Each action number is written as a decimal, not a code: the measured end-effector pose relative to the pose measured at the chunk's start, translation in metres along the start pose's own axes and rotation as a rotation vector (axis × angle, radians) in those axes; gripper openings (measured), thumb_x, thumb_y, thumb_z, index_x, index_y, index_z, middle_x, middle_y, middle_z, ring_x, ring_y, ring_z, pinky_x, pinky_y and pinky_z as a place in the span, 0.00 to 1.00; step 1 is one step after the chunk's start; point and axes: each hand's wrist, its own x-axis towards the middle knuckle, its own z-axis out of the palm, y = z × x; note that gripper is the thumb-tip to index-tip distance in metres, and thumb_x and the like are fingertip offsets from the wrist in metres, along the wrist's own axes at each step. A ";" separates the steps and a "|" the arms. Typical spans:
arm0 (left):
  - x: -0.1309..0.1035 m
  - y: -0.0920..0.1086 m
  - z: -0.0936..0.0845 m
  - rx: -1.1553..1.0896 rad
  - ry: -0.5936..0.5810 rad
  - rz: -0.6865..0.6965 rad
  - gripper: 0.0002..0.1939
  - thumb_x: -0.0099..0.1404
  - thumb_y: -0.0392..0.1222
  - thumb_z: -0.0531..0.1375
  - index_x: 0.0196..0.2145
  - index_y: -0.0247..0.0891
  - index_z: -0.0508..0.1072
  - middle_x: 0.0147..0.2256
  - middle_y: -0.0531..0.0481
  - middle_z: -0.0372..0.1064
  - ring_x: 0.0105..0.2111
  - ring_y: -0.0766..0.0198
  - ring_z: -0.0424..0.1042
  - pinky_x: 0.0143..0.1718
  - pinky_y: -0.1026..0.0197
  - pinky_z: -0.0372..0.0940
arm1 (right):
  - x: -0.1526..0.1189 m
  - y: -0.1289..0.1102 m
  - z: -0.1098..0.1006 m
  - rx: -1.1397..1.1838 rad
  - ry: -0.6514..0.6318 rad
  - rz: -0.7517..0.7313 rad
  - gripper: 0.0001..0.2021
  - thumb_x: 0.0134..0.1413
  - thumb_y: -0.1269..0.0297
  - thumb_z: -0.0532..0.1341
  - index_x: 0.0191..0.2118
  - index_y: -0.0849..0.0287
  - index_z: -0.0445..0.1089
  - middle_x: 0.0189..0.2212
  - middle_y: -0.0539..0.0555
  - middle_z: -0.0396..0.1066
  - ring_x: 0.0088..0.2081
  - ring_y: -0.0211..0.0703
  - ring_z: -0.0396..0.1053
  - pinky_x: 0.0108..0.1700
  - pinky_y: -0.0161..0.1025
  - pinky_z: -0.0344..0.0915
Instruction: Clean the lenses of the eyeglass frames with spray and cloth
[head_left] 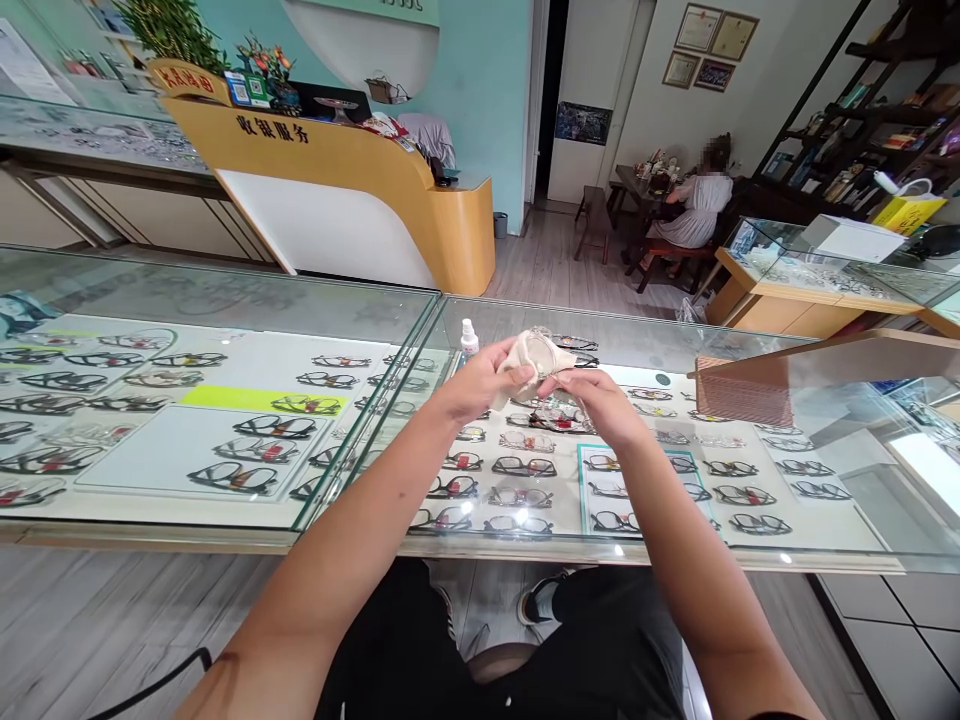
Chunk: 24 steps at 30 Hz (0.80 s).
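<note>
My left hand (480, 383) is closed on a cream cloth (519, 352), bunched around a thin-rimmed pair of eyeglasses (541, 340). Beside it, my right hand (602, 400) pinches the eyeglasses at the cloth's right edge; its fingertips are partly hidden. Both hands are above a glass display case (570, 548), where rows of eyeglasses lie under the top. A small white spray bottle (469, 340) stands just beyond my left hand.
Another display case (150, 535) adjoins on the left. To the right, a brown board-like object (825, 362) rests on the glass near a ribbed reddish-brown piece (742, 392). Across the aisle stands a wooden cashier counter (461, 235). A person (705, 205) sits at a table behind.
</note>
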 end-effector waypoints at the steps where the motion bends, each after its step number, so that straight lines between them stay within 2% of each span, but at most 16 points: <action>1: 0.000 -0.002 0.005 -0.013 0.002 0.024 0.31 0.56 0.56 0.81 0.47 0.34 0.78 0.32 0.50 0.77 0.30 0.65 0.73 0.32 0.64 0.65 | 0.000 0.001 0.001 -0.003 -0.002 -0.003 0.18 0.67 0.45 0.68 0.39 0.53 0.88 0.41 0.54 0.84 0.48 0.51 0.75 0.60 0.47 0.65; 3: 0.001 -0.008 0.015 -0.040 0.058 0.074 0.28 0.58 0.57 0.80 0.44 0.36 0.77 0.26 0.53 0.73 0.27 0.67 0.70 0.30 0.65 0.63 | -0.001 0.001 0.006 -0.030 0.000 0.015 0.18 0.67 0.44 0.68 0.41 0.53 0.88 0.41 0.54 0.83 0.48 0.50 0.74 0.60 0.47 0.65; 5: 0.003 -0.013 0.021 -0.061 0.124 0.092 0.26 0.62 0.62 0.76 0.38 0.37 0.75 0.22 0.55 0.69 0.22 0.68 0.67 0.27 0.65 0.60 | -0.002 0.000 0.010 -0.063 0.004 0.047 0.18 0.67 0.45 0.67 0.41 0.53 0.88 0.42 0.54 0.83 0.48 0.50 0.74 0.58 0.46 0.65; 7: 0.006 -0.016 0.019 -0.068 0.154 0.064 0.29 0.63 0.68 0.73 0.34 0.37 0.73 0.21 0.54 0.69 0.21 0.68 0.66 0.25 0.64 0.59 | -0.002 -0.002 0.012 -0.069 0.007 0.065 0.18 0.67 0.45 0.67 0.41 0.53 0.88 0.43 0.54 0.84 0.48 0.50 0.74 0.57 0.46 0.65; 9: 0.007 -0.014 0.011 -0.072 0.154 0.014 0.31 0.61 0.69 0.73 0.33 0.36 0.74 0.24 0.51 0.73 0.22 0.66 0.69 0.26 0.63 0.61 | -0.002 -0.003 0.008 -0.038 0.013 0.065 0.17 0.67 0.47 0.67 0.40 0.53 0.88 0.43 0.54 0.84 0.47 0.49 0.73 0.56 0.45 0.65; 13: 0.004 -0.007 0.000 -0.104 0.078 -0.056 0.29 0.56 0.60 0.80 0.40 0.34 0.78 0.31 0.49 0.77 0.28 0.64 0.73 0.29 0.63 0.64 | 0.001 -0.002 0.001 0.023 0.061 0.050 0.16 0.64 0.47 0.68 0.37 0.54 0.87 0.40 0.55 0.84 0.42 0.48 0.72 0.52 0.45 0.65; 15: 0.002 -0.006 0.005 -0.123 0.053 -0.037 0.30 0.54 0.54 0.82 0.45 0.35 0.78 0.33 0.50 0.77 0.30 0.65 0.74 0.31 0.63 0.64 | 0.002 0.001 0.003 0.044 0.063 0.037 0.17 0.64 0.46 0.68 0.38 0.54 0.87 0.41 0.55 0.84 0.44 0.49 0.73 0.52 0.45 0.66; 17: 0.001 -0.008 0.014 -0.143 0.080 0.011 0.29 0.54 0.52 0.82 0.46 0.37 0.77 0.31 0.52 0.75 0.29 0.66 0.72 0.32 0.64 0.64 | 0.002 0.004 0.007 0.055 0.043 0.030 0.17 0.65 0.45 0.68 0.39 0.53 0.87 0.41 0.55 0.84 0.47 0.50 0.75 0.55 0.45 0.66; 21: 0.002 -0.011 0.027 -0.132 0.135 0.063 0.25 0.61 0.61 0.77 0.37 0.38 0.74 0.22 0.57 0.67 0.23 0.68 0.65 0.28 0.64 0.60 | 0.000 0.003 0.015 -0.008 0.018 0.039 0.17 0.67 0.46 0.67 0.40 0.53 0.88 0.42 0.54 0.84 0.49 0.50 0.76 0.59 0.46 0.65; 24: 0.004 -0.011 0.022 -0.120 0.142 0.056 0.28 0.60 0.66 0.76 0.34 0.37 0.74 0.23 0.54 0.70 0.24 0.67 0.68 0.28 0.64 0.63 | -0.002 -0.003 0.012 -0.036 0.009 0.022 0.17 0.68 0.46 0.67 0.40 0.53 0.88 0.44 0.53 0.85 0.51 0.50 0.76 0.62 0.46 0.64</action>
